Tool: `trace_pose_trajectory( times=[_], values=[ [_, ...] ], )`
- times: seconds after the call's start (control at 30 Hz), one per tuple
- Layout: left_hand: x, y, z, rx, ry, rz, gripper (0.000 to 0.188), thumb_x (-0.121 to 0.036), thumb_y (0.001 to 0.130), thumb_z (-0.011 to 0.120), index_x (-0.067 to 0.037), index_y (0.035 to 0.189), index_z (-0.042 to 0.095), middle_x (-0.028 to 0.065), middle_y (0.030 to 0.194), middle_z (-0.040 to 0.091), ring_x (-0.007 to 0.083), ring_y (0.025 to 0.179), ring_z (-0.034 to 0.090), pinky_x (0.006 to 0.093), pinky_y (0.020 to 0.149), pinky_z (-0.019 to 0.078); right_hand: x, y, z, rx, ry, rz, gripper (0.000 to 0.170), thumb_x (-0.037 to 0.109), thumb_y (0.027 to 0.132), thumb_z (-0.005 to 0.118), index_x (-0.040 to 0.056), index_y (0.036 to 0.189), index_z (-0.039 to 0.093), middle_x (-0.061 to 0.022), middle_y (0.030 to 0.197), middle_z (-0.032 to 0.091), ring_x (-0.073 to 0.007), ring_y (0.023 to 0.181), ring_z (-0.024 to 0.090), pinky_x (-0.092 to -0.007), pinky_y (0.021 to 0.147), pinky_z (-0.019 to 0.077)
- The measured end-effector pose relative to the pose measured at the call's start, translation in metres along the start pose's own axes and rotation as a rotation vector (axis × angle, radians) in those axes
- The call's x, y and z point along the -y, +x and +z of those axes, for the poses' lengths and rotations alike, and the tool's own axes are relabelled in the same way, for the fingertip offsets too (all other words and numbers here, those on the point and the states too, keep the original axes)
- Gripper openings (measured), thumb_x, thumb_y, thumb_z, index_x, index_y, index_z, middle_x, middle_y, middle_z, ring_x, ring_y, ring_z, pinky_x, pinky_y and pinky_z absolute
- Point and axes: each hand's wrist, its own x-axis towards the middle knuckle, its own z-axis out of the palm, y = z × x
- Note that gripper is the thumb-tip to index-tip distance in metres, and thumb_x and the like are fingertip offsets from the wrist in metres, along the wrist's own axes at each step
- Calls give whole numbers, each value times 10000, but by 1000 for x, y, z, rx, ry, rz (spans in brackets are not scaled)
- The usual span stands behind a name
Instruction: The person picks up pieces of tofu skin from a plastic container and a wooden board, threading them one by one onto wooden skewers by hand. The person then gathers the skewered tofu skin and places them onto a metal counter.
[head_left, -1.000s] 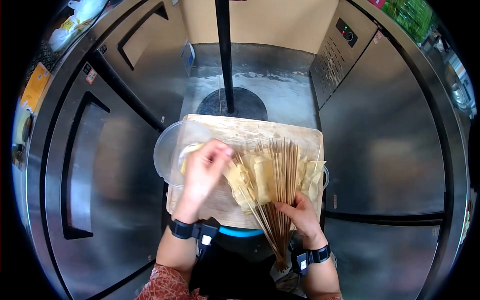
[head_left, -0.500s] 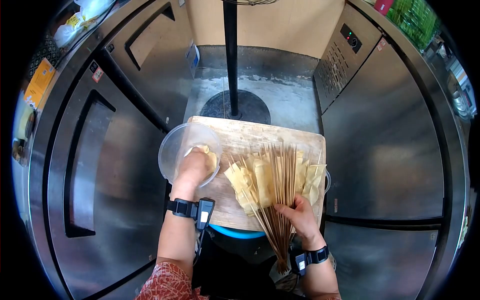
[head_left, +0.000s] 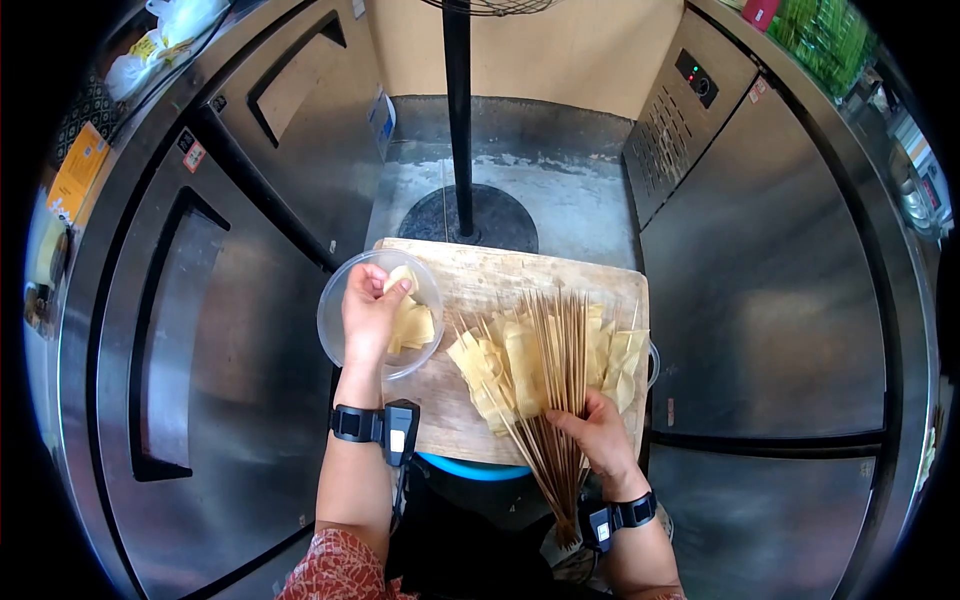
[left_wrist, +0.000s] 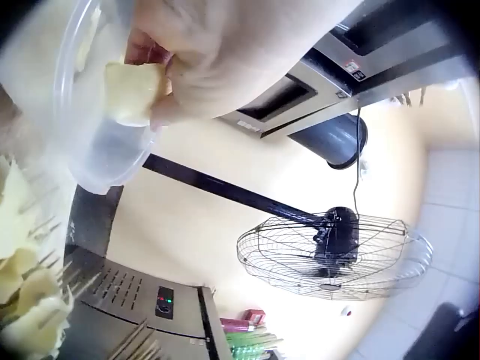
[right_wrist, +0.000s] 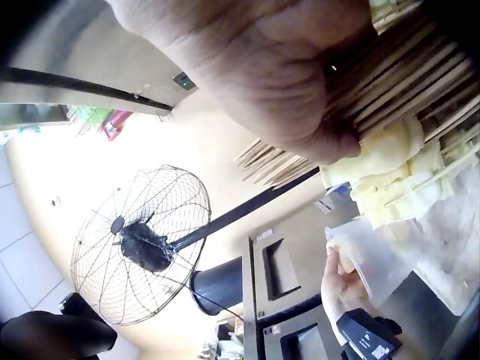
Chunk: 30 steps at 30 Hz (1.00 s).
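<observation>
My left hand [head_left: 368,312] is over the clear plastic tub [head_left: 328,335], thumb and fingers pinching a pale yellow, tofu-skin-like piece [left_wrist: 133,94]. More such yellow pieces [head_left: 412,328] lie in the tub below. My right hand [head_left: 602,438] grips a thick bundle of bamboo skewers [head_left: 562,350], its thumb across them, their far ends fanned out over the wooden board [head_left: 435,405]. Folded yellow sheets threaded on skewers [head_left: 485,378] lie on the board to both sides of the bundle. In the right wrist view, threaded pieces [right_wrist: 390,161] show close to the right thumb.
The tub overlaps the board's left edge. A blue rim [head_left: 475,467] shows under the board's near side. Steel cabinets [head_left: 760,300] stand left and right. Beyond the board rises a black fan pole [head_left: 458,120] on a round base [head_left: 420,215]; its wire cage [left_wrist: 334,255] appears in the left wrist view.
My left hand went from beside the skewers leftward into the tub, then lifted slightly with a yellow piece pinched. The right hand keeps its hold on the skewers.
</observation>
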Motion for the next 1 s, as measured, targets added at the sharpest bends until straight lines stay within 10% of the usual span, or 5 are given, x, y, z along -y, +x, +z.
trace_pose_trajectory(
  times=[0.47,1.0],
  values=[
    [-56,-40,33,203,-1468,-620,202,-41,872,546,-20,1073,535,122,1118,562,273,1108,510,485,1030,370,-4,0,2,4,108,-6,226,-24,814,598,-6,1039,592,-33,942,644,-91,820,591,-225,756,473],
    [-37,-75,93,323,-1063,-644,272,-58,915,458,72,1152,432,194,1131,540,329,1090,536,456,982,429,-9,-3,1,-55,72,-81,215,21,838,590,-16,1050,580,-33,933,631,-86,807,585,-227,737,475]
  ],
)
